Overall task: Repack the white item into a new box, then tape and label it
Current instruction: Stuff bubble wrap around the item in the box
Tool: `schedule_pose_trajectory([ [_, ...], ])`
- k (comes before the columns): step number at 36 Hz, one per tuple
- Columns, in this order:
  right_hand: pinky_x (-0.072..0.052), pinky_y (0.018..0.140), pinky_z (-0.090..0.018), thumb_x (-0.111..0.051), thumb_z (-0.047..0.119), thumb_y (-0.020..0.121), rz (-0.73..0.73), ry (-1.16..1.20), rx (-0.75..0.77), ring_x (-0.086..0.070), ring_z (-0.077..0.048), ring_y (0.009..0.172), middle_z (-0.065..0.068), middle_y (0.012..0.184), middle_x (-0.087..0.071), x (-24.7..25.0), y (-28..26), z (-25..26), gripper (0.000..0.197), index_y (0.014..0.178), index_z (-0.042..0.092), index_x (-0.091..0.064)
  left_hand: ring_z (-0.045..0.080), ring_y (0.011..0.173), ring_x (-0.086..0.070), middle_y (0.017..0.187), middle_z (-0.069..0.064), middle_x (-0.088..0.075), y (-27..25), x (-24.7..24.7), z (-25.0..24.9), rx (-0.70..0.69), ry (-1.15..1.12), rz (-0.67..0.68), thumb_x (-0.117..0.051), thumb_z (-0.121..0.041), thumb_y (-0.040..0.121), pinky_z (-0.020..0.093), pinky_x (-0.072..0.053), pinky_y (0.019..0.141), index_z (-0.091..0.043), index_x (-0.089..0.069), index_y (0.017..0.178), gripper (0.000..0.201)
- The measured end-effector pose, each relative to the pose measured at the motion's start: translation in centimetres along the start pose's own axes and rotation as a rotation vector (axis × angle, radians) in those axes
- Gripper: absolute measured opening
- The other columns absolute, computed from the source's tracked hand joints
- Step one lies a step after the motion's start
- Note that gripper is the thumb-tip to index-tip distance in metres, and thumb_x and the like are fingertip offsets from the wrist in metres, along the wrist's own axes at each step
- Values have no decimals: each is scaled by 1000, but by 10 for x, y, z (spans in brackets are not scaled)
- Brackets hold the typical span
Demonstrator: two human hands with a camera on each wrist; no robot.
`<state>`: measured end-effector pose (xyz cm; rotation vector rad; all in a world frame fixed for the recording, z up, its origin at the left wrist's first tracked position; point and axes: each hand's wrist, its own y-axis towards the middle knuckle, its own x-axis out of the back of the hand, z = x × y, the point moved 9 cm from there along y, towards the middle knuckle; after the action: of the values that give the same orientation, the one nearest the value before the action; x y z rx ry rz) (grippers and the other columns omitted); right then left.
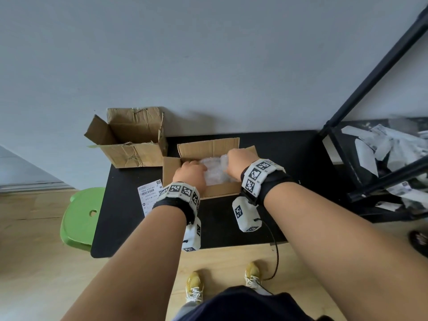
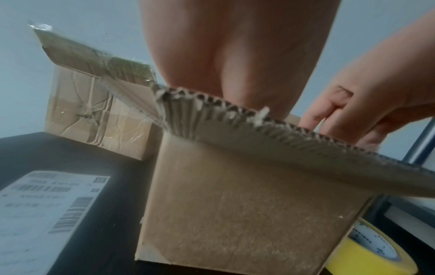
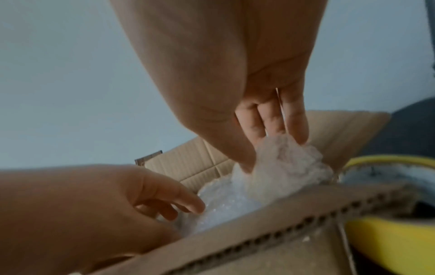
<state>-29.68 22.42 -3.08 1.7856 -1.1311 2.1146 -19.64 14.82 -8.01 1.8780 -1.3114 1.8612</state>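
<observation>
Beneath our right hand, pinching it, and left hand, bent fingers touching it, grip unclear, the springy white bubble-wrap bundle could bulge above the brown cardboard box, blocking closure.

item in new box | old box behind-left | label left | tape right

White item — bubble-wrapped, crumpled, lodged inside the new box. Box of plain brown cardboard, upright, flaps opened. Label laid flat just left of it; yellow tape roll placed just beside its right.
</observation>
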Motion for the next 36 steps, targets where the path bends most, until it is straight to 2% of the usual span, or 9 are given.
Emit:
schedule_pose_trajectory([
  [2, -46, 87, -38, -54, 16, 91, -47, -23, 10, -58, -31, 110, -13, 117, -62, 4, 0, -6, 28, 116, 7, -62, 25, 133, -35, 144, 2, -40, 0, -1, -3, -23, 57, 10, -58, -17, 88, 43, -35, 108, -28, -45, 139, 55],
  [5, -38, 100, -40, -62, 20, 85, -64, -132, 25, -45, -29, 122, -9, 128, -51, 3, 0, -10, 41, 125, 11, -58, 26, 131, -35, 141, 4, -42, -1, -2, -6, -43, 109, 8, -57, -20, 89, 43, -36, 105, -26, -48, 136, 47],
  [9, -34, 100, -41, -58, 31, 84, -112, -184, 49, -46, -27, 120, -6, 125, -54, -1, 3, -14, 43, 125, 17, -57, 27, 133, -33, 142, 4, -40, -1, -4, -8, -66, 142, 17, -57, -22, 90, 44, -36, 106, -26, -46, 136, 47],
  [16, -32, 98, -40, -52, 25, 88, -129, -203, 37, -49, -25, 117, -3, 119, -57, -17, 9, -20, 30, 116, 18, -61, 29, 135, -29, 142, 5, -38, -2, -8, -11, -86, 195, 18, -56, -21, 89, 44, -35, 106, -27, -47, 135, 47],
  [21, -32, 99, -41, -49, 23, 91, -150, -301, 119, -51, -25, 112, -3, 114, -59, -18, 14, -6, 22, 107, 22, -63, 30, 134, -30, 142, 7, -38, -1, -10, -12, -100, 207, 0, -53, -20, 90, 43, -35, 106, -25, -46, 135, 46],
  [26, -27, 102, -41, -46, 26, 93, -76, -438, 216, -47, -24, 115, -1, 114, -62, -29, 25, 8, 23, 108, 22, -64, 30, 134, -32, 145, 8, -34, 1, -10, -13, -108, 196, 16, -52, -22, 92, 43, -32, 107, -22, -43, 139, 48],
  [33, -20, 108, -43, -43, 24, 95, -35, -484, 293, -55, -21, 108, 2, 100, -68, -35, 37, 20, 19, 88, 24, -61, 29, 134, -33, 148, 7, -31, 0, -11, -13, -142, 175, 6, -49, -24, 94, 42, -30, 108, -26, -41, 141, 48],
  [36, -19, 108, -43, -43, 23, 95, -35, -476, 306, -56, -21, 105, 2, 98, -68, -36, 37, 20, 19, 85, 24, -59, 29, 135, -33, 150, 7, -29, 0, -11, -13, -135, 164, 9, -49, -22, 94, 42, -29, 109, -25, -40, 142, 49],
])
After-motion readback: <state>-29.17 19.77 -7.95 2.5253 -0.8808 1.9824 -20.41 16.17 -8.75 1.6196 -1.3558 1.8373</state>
